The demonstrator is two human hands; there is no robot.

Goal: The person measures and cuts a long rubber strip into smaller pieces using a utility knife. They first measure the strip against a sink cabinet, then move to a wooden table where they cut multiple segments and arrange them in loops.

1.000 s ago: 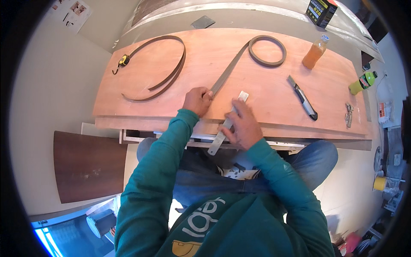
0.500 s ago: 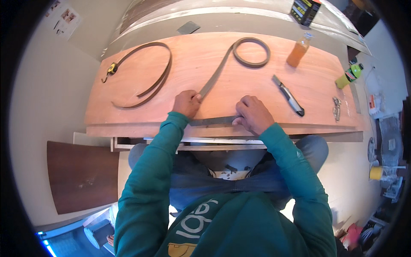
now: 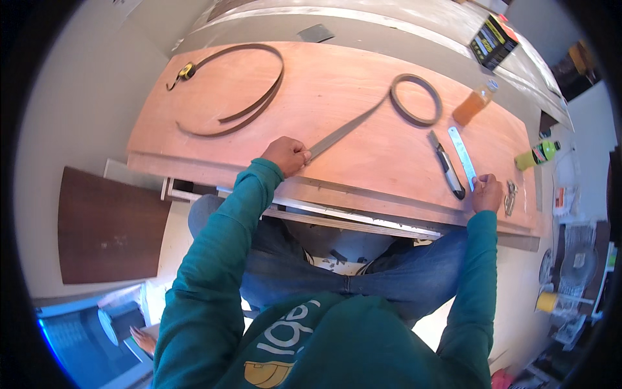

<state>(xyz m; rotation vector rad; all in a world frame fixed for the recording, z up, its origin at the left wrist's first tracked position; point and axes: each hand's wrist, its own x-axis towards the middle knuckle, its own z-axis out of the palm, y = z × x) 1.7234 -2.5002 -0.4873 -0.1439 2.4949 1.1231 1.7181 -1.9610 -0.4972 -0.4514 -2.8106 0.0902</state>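
Note:
My left hand (image 3: 286,155) is closed, pinching the free end of a brown edge-banding strip (image 3: 350,131) near the front of the wooden board (image 3: 363,155). That strip runs back to a coil (image 3: 396,104) at the far right. My right hand (image 3: 487,192) is closed on the near end of a shiny steel ruler (image 3: 462,154), which lies along the board. Just left of the ruler is a utility knife (image 3: 448,170). Another curved brown strip (image 3: 281,78) lies at the far left, beside a yellow-black tape measure (image 3: 187,70).
A bottle of orange liquid (image 3: 472,108) stands past the ruler. Near the right edge are a green bottle (image 3: 538,155) and metal clips (image 3: 511,198). A black box (image 3: 494,42) sits behind the board. Another person's hand (image 3: 143,340) shows at lower left.
My right hand has moved right, away from the left hand, with the ruler, a flat strip between my hands before. The view has turned. My left hand keeps the strip end.

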